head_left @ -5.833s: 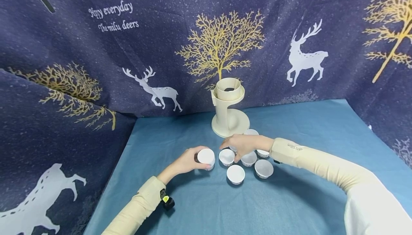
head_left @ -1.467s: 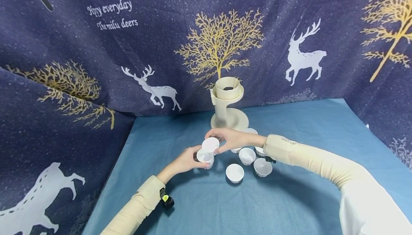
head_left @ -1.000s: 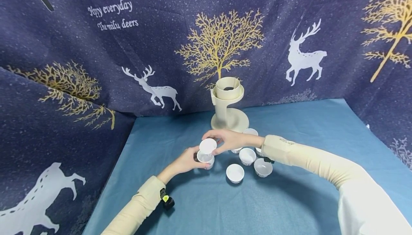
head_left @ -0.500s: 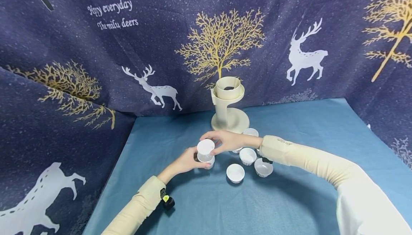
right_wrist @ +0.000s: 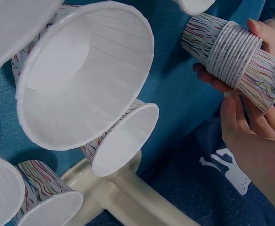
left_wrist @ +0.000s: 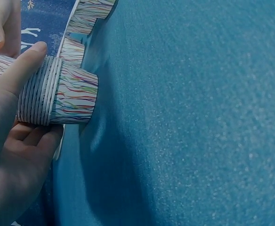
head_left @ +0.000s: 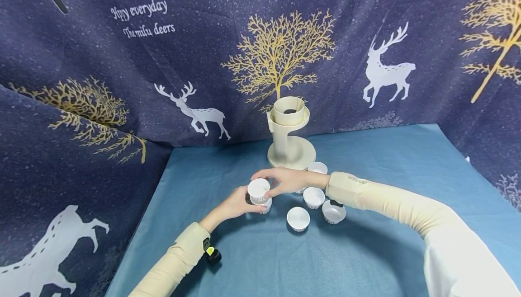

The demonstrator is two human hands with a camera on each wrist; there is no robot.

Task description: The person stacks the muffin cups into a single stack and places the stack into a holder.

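Observation:
My left hand [head_left: 234,204] grips a nested stack of paper baking cups [left_wrist: 76,96], white with wavy coloured lines, its many rims packed close under the thumb. Over it, my right hand [head_left: 290,179] pinches a single paper cup [head_left: 258,189] by the sides, mouth up. The right wrist view has this cup [right_wrist: 263,80] in line with the stack [right_wrist: 234,52], its base in the stack's open end. Right of my hands, several loose cups stand mouth up on the cloth, among them a near cup [head_left: 298,219] and a far cup [head_left: 317,168].
Behind the cups stands a cream holder [head_left: 281,141] with a round base and a ring on top. Blue cloth [head_left: 260,261] covers the table. A dark curtain [head_left: 195,62] printed with deer and trees hangs at the back and left.
My right hand has picked up a cup from the loose group and carried it left over the stack. Over the last second it has lowered the cup into the stack. My left hand stays put.

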